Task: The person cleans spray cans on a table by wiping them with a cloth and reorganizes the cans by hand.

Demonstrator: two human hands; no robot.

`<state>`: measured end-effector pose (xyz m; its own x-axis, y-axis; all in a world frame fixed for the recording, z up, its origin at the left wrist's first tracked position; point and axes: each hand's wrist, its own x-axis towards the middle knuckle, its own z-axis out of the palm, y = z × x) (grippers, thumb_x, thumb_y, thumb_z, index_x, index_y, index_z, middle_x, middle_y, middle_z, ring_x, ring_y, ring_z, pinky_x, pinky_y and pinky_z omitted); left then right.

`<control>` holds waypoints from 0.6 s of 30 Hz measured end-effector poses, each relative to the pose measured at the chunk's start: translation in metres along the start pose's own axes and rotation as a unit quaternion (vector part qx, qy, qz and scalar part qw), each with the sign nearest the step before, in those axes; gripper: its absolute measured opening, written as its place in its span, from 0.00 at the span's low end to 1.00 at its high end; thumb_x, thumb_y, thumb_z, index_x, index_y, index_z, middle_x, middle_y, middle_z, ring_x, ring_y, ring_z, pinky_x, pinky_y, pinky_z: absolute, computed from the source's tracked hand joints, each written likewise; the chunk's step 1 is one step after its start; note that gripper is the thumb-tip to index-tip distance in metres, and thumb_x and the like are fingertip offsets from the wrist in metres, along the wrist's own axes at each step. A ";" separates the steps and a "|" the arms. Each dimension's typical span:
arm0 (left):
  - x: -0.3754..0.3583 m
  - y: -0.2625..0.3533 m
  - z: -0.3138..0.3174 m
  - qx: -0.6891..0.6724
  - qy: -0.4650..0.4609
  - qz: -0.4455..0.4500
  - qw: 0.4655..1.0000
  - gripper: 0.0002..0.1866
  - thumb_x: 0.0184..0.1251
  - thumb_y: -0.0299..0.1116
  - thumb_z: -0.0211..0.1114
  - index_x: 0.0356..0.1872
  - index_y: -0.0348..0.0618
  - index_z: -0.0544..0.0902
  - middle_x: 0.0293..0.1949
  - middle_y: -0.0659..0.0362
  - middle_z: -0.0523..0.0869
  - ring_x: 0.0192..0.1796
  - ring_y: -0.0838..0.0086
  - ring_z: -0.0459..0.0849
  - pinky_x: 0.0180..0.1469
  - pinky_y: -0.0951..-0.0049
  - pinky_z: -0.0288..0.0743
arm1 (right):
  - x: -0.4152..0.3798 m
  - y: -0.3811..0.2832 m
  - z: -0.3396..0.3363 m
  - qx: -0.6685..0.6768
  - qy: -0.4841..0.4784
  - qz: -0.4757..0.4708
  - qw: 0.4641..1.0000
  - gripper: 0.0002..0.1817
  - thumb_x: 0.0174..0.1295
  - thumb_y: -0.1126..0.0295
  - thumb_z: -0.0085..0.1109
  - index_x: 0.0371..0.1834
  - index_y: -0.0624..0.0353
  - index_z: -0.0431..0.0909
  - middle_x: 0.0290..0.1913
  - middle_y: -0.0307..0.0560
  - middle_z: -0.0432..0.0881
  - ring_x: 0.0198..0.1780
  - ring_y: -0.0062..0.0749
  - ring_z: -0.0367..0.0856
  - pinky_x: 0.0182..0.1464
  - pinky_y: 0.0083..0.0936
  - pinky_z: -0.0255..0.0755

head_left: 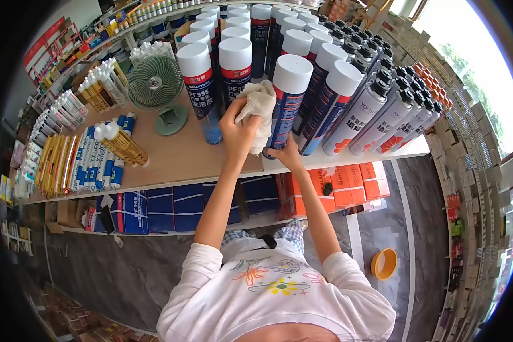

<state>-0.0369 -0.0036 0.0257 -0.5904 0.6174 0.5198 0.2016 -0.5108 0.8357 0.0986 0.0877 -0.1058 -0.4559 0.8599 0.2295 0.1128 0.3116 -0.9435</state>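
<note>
My left hand (242, 130) is closed around a crumpled off-white cloth (260, 111), which presses against the side of a dark blue spray can (290, 102) with a white cap. Low on that same can, my right hand (288, 155) grips it near its base at the table edge. The can stands roughly upright. More white-capped cans surround it, among them one with a red band (199, 94) to the left of my left hand and another (329, 102) just to the right.
Silver cans with black tops (363, 114) fill the table's right side. A green fan (155, 85) and sealant tubes (97, 157) occupy the left of the wooden table (182, 162). Blue boxes (159, 210) and orange boxes (347, 185) sit below. A yellow bowl (384, 264) is on the floor.
</note>
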 end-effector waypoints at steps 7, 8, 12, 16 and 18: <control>-0.051 -0.055 -0.027 0.045 -0.011 -0.086 0.995 0.15 0.52 0.21 0.64 0.43 0.33 0.83 0.39 0.57 0.87 0.41 0.76 0.83 0.46 0.75 0.76 | -0.001 0.004 0.005 -0.007 0.030 -0.030 0.999 0.49 0.42 0.67 0.78 0.68 0.64 0.59 0.51 0.58 0.83 0.53 0.46 0.83 0.55 0.34 0.75; -0.054 -0.056 -0.031 0.044 -0.026 -0.101 0.994 0.14 0.52 0.21 0.64 0.43 0.33 0.83 0.39 0.57 0.87 0.42 0.76 0.84 0.46 0.75 0.76 | -0.001 0.009 0.005 -0.016 0.034 -0.033 0.999 0.49 0.42 0.67 0.78 0.68 0.65 0.58 0.51 0.58 0.83 0.52 0.47 0.83 0.54 0.35 0.75; -0.050 -0.038 -0.036 0.071 -0.024 -0.062 0.995 0.11 0.53 0.22 0.65 0.40 0.34 0.83 0.39 0.58 0.86 0.42 0.76 0.84 0.47 0.74 0.75 | -0.013 -0.009 0.013 -0.098 0.102 -0.101 0.985 0.47 0.42 0.67 0.78 0.62 0.74 0.58 0.55 0.68 0.73 0.58 0.55 0.75 0.60 0.38 0.70; -0.047 -0.022 -0.029 0.059 -0.012 -0.042 0.997 0.10 0.53 0.22 0.66 0.39 0.33 0.83 0.38 0.57 0.86 0.42 0.76 0.84 0.47 0.75 0.75 | -0.028 -0.023 0.024 -0.173 0.184 -0.085 0.964 0.45 0.43 0.68 0.78 0.59 0.77 0.57 0.58 0.71 0.66 0.61 0.61 0.69 0.61 0.41 0.66; -0.045 -0.018 -0.028 0.057 -0.017 -0.039 0.997 0.10 0.53 0.21 0.65 0.39 0.33 0.83 0.38 0.58 0.86 0.42 0.75 0.84 0.47 0.76 0.75 | -0.029 -0.025 0.023 -0.199 0.205 -0.094 0.954 0.41 0.45 0.68 0.78 0.58 0.75 0.60 0.56 0.68 0.69 0.58 0.59 0.72 0.59 0.42 0.68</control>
<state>-0.0356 -0.0388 -0.0179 -0.5811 0.6732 0.4573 0.2451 -0.3910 0.8871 0.0891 0.0456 -0.0941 -0.1274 0.8346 0.5359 0.4269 0.5338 -0.7299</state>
